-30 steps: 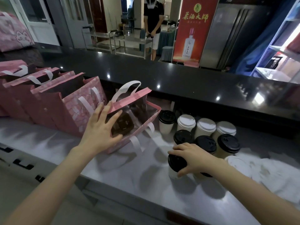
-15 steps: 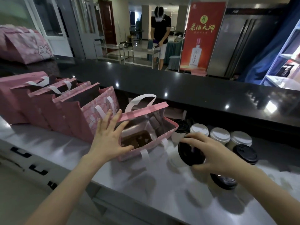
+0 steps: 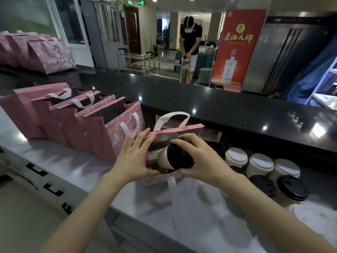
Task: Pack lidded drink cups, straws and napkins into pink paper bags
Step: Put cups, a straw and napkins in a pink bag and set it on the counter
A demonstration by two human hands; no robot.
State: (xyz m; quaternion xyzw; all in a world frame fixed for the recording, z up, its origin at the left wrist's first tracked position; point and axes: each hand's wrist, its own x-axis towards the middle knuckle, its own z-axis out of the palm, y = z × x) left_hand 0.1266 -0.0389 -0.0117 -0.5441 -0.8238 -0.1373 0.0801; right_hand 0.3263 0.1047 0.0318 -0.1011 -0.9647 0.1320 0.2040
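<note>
An open pink paper bag (image 3: 180,129) with white handles stands on the steel counter, tipped toward me. My left hand (image 3: 134,157) holds its near rim and side, keeping the mouth open. My right hand (image 3: 198,157) grips a white cup with a black lid (image 3: 177,157), tilted on its side, its base pointing into the bag's mouth. Inside the bag something brown shows at the bottom. Several more lidded cups (image 3: 259,167), some with white lids and some with black, stand in a cluster to the right of the bag.
A row of several open pink bags (image 3: 87,125) stands to the left on the steel counter (image 3: 182,216). A raised black ledge (image 3: 218,103) runs behind, with more pink bags (image 3: 45,53) at its far left. White napkins (image 3: 310,214) lie at the right. A person stands beyond by a trolley.
My right hand lifted the black-lidded cup off the counter, carried it left and tilted it into the bag's mouth. My left hand stayed on the bag's rim.
</note>
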